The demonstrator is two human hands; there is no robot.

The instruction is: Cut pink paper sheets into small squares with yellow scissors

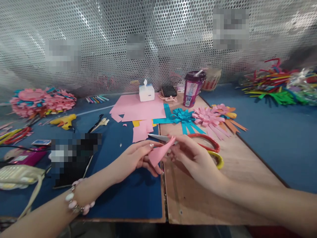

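Between my two hands is a folded piece of pink paper (160, 153), narrow at its upper right end and wider at the lower left. My left hand (138, 158) pinches the wide side between thumb and fingers. The narrow end is gripped by the fingertips of my right hand (192, 152). Behind my right hand lies a pair of scissors (206, 141) with one red and one yellow handle, its blades pointing left. Small pink paper pieces (140, 133) rest just beyond the blade tips.
A large pink sheet (143, 110) lies behind, a tissue box (146, 92) on it. Blue (182, 116) and pink paper flowers (208, 116) sit near a purple cup (193, 89). On the left are a yellow glue gun (63, 121), a dark tablet-like device (76, 162) and a heap of paper flowers (42, 102).
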